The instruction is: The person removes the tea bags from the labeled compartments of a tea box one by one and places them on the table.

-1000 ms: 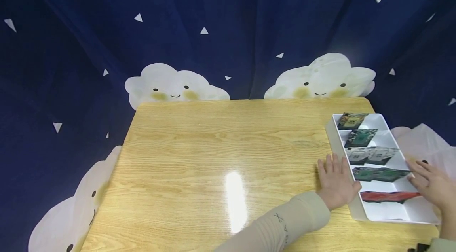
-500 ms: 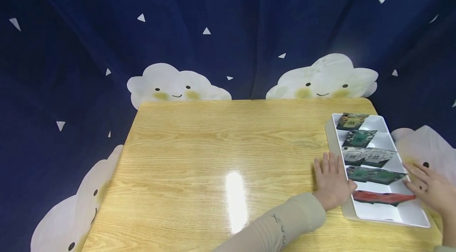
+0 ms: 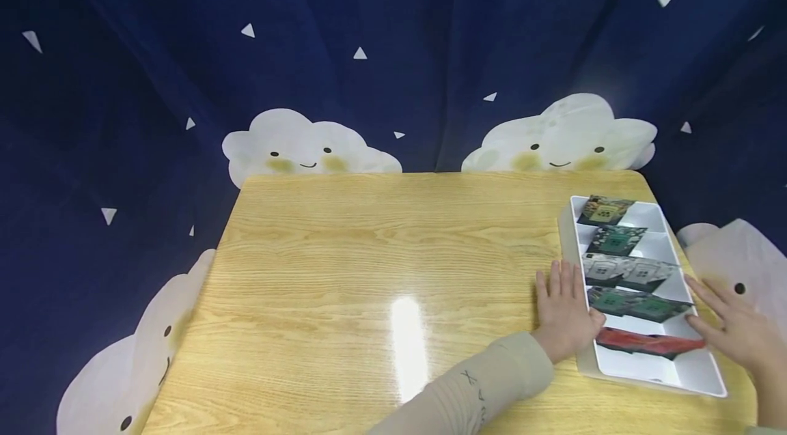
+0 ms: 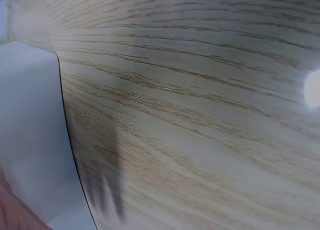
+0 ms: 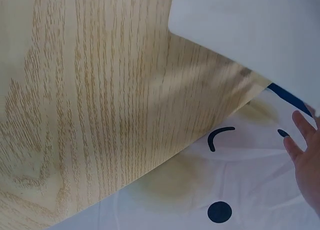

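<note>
A long white divided box (image 3: 569,237) stands at the table's right side. Flat packets lean in its compartments: a yellowish one (image 3: 605,211), a dark green one (image 3: 617,241), grey-white ones (image 3: 642,272), green ones (image 3: 656,307) and red ones (image 3: 652,342). My left hand (image 3: 564,315) lies along the left wall, fingers straight, thumb at the rim. On the opposite side my right hand (image 3: 738,329) has its fingers extended, tips right at the right rim. The left wrist view catches part of the left hand (image 4: 15,212) beside the box wall (image 4: 35,120).
A wooden table (image 3: 369,244) spreads out left of the box. Its right edge runs close beside the box, seen also from the right wrist. A dark blue curtain (image 3: 393,25) with white clouds hangs behind and around the table.
The white box has slid left with its packets, its near end shifting more than its far end. Both hands have moved left along with it.
</note>
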Motion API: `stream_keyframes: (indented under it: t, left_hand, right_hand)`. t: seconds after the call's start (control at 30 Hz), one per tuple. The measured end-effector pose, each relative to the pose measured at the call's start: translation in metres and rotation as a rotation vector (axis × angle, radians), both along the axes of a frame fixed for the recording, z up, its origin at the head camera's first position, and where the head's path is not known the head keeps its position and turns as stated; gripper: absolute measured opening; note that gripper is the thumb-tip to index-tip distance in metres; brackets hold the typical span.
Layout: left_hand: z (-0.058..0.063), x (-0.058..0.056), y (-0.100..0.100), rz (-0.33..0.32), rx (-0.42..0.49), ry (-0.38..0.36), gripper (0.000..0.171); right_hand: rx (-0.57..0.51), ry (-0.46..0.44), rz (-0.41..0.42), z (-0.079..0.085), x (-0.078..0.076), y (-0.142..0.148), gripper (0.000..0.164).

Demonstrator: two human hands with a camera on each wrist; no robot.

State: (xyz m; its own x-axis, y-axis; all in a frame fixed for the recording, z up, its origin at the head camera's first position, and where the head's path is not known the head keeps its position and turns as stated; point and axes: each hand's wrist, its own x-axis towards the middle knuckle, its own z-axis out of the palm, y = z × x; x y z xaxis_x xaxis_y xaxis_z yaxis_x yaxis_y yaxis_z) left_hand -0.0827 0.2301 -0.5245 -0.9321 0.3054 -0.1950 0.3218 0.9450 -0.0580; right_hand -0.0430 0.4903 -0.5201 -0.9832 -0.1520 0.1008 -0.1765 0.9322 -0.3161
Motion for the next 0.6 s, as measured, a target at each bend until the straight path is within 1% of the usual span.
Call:
stream_keyframes:
  t: [0.07, 0.23, 0.3, 0.4, 0.53, 0.6]
  left_hand:
    - [-0.001, -0.001, -0.002, 0.001, -0.005, 0.011, 0.071]
    - [-0.003, -0.003, -0.006, -0.003, -0.002, 0.028, 0.073]
    - [-0.004, -0.004, -0.008, -0.007, 0.001, 0.026, 0.074]
    - [-0.004, -0.005, -0.011, -0.016, 0.008, 0.017, 0.075]
    - [-0.004, -0.006, -0.015, -0.025, 0.017, 0.001, 0.076]
    - [-0.004, -0.007, -0.016, -0.029, 0.026, -0.002, 0.076]
  right_hand:
    - [0.011, -0.018, -0.005, 0.000, -0.001, -0.002, 0.072]
    - [-0.023, -0.049, 0.006, -0.001, -0.003, -0.007, 0.072]
    - [-0.053, -0.047, 0.017, -0.002, -0.004, -0.009, 0.072]
    - [-0.064, -0.052, 0.019, -0.005, -0.007, -0.011, 0.073]
    - [-0.049, -0.092, 0.013, -0.008, -0.008, -0.013, 0.074]
    - [-0.049, -0.099, 0.013, -0.009, -0.009, -0.014, 0.074]
